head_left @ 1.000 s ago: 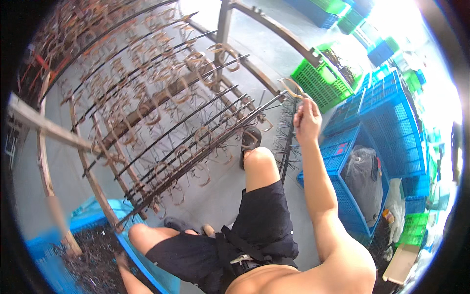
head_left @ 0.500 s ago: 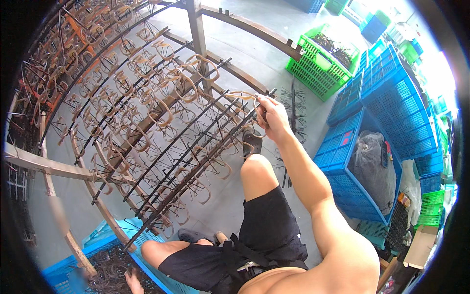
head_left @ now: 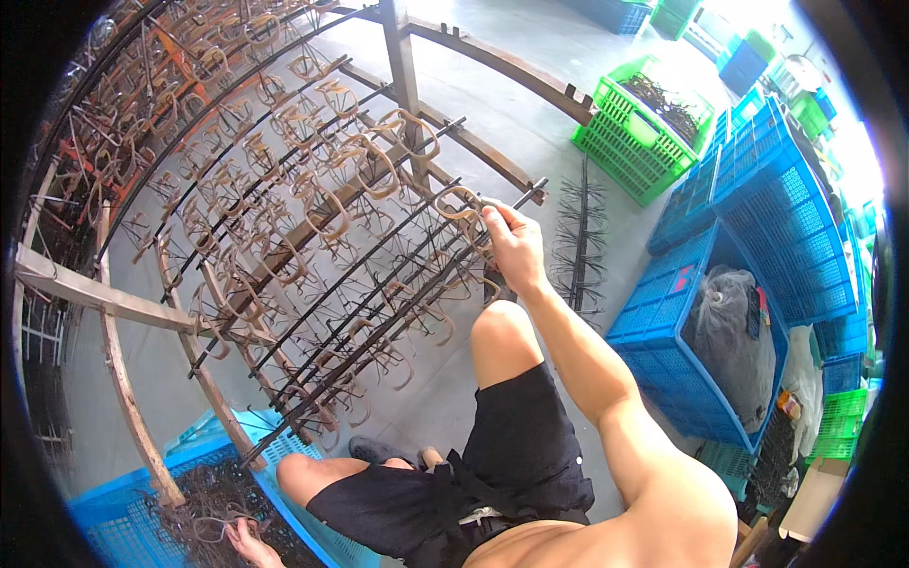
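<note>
Right hand (head_left: pixel 516 244): pinches one brown spectacle frame (head_left: pixel 458 215) beside the rack (head_left: pixel 401 95), long axis roughly crosswise, pointing left toward crowded hanging frames (head_left: pixel 329 230). Left hand (head_left: pixel 254 544): holds a greyish frame (head_left: pixel 210 518) over a blue crate (head_left: pixel 104 511).

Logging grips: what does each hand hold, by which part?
Right hand: tan frame, by its right end. Left hand: seemingly a greyish frame, by its right end.
</note>
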Motion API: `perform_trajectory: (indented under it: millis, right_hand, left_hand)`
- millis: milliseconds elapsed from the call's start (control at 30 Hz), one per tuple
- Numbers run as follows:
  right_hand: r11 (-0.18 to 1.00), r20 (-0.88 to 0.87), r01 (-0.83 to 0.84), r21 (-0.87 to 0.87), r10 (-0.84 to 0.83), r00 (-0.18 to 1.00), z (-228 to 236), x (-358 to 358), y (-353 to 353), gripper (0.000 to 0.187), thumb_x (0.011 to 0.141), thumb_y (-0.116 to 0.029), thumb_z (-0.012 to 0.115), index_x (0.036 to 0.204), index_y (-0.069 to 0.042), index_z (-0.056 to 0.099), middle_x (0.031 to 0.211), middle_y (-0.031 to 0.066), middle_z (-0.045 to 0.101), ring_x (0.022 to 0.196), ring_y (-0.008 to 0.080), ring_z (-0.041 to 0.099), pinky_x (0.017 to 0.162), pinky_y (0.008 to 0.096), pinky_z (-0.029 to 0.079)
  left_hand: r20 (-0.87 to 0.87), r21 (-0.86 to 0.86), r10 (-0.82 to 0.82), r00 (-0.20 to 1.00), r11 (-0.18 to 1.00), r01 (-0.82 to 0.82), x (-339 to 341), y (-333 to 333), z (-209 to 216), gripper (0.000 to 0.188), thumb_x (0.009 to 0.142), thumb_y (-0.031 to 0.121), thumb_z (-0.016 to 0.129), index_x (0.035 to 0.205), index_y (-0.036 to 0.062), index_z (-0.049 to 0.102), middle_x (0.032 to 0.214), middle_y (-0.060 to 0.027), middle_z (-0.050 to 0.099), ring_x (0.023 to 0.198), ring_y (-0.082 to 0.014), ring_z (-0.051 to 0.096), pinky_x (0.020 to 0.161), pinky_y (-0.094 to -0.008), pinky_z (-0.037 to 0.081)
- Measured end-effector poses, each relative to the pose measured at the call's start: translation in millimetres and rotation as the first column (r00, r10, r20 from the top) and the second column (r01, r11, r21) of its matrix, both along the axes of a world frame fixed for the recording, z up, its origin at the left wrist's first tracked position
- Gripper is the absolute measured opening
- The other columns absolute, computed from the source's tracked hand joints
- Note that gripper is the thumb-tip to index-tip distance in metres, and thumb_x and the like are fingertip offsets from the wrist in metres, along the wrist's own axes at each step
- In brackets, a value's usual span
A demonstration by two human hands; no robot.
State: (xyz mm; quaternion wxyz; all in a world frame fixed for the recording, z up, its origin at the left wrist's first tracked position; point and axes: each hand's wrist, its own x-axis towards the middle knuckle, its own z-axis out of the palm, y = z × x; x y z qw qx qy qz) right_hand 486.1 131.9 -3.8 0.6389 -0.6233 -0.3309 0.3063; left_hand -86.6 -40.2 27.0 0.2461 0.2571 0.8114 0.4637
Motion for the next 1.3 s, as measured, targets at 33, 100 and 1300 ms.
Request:
perform_trajectory:
  millis: [33,100,1300]
  right_hand:
    - [1.0,0.103,0.025,0.002,-0.025,0.994,-0.2,-2.3,1.5,0.022,0.089,-0.019,0.056,0.103,-0.004,0.065,0.057,-0.0062,0.048,0.047,0.0013,0.035,0.041,0.0201,0.029]
    - [0.999,0.262,0.052,-0.01,-0.047,0.964,4.4,-4.1,2.3,0.022,0.089,-0.019,0.057,0.102,-0.004,0.065,0.06,-0.0058,0.05,0.05,0.0019,0.037,0.044,0.0208,0.031]
    - [0.46,0.135,-0.884,0.087,0.874,0.468,35.1,-238.5,-96.4,0.037,0.093,-0.028,0.046,0.119,-0.002,0.051,0.099,0.0105,0.054,0.09,0.0188,0.051,0.083,0.0301,0.04]
  left_hand:
    - [0.03,0.043,0.02,0.999,0.999,-0.021,-0.5,-1.6,-0.2,0.054,0.08,0.015,0.06,0.127,-0.0055,0.043,0.122,-0.02,0.05,0.102,-0.0279,0.053,0.085,-0.0365,0.044]
    - [0.073,0.081,0.03,0.997,0.996,-0.036,-0.4,-5.0,4.1,0.043,0.081,0.014,0.057,0.119,-0.0036,0.049,0.108,-0.0182,0.056,0.091,-0.0249,0.055,0.076,-0.0351,0.045]
    - [0.57,0.811,-0.819,0.07,0.574,0.115,71.5,-46.4,43.0,0.037,0.084,0.023,0.058,0.102,-0.0073,0.046,0.078,-0.0106,0.048,0.056,-0.024,0.054,0.044,-0.0339,0.038]
